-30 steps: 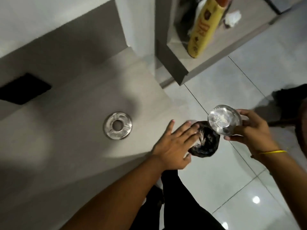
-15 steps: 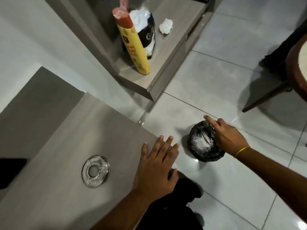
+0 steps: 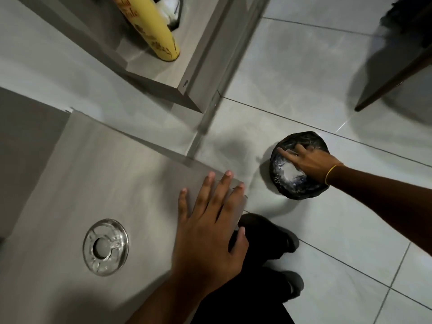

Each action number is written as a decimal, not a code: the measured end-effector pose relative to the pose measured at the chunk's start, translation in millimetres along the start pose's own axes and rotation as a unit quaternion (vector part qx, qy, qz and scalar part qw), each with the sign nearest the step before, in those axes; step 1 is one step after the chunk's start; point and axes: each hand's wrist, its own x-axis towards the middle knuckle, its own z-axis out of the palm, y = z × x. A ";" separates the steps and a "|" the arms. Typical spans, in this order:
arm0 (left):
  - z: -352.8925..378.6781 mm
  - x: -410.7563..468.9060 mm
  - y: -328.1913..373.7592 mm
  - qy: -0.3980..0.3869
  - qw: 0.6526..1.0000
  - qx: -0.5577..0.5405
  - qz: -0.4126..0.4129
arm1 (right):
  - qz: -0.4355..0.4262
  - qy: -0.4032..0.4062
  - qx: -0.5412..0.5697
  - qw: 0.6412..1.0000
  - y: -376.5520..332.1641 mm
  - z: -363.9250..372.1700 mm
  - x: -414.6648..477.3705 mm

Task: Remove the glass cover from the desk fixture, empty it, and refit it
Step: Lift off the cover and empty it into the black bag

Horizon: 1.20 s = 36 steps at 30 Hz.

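Observation:
A round glass fixture (image 3: 105,247) with a centre hole sits in the grey desk (image 3: 93,171) at the lower left. My left hand (image 3: 210,230) lies flat with spread fingers on the desk's corner, holding nothing. My right hand (image 3: 308,163) reaches down into a small bin lined with a black bag (image 3: 301,195) on the floor. A pale glassy patch under that palm looks like the glass cover (image 3: 289,173), gripped from above and tipped into the bin; most of it is hidden by the hand.
A yellow spray can (image 3: 159,36) stands on a low shelf (image 3: 194,73) beyond the desk. A dark chair leg (image 3: 385,85) slants across the upper right. My dark-clothed leg and foot (image 3: 275,237) are on the tiled floor beside the desk corner.
My right hand has carried the glass cover from mid-air down into the bin. My left hand has stayed on the desk corner. The camera has tilted down and closer.

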 end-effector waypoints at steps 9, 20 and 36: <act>1.1 0.3 1.5 0.022 1.000 -0.008 -0.007 | -0.006 -0.070 0.003 0.998 -1.2 16.5 18.5; 1.7 2.2 2.2 0.005 1.000 -0.008 -0.013 | -0.017 -0.102 -0.029 0.994 -4.9 14.9 21.9; 1.1 -1.6 3.7 0.013 1.000 -0.014 -0.005 | -0.149 -0.066 -0.161 0.973 -2.4 25.6 37.2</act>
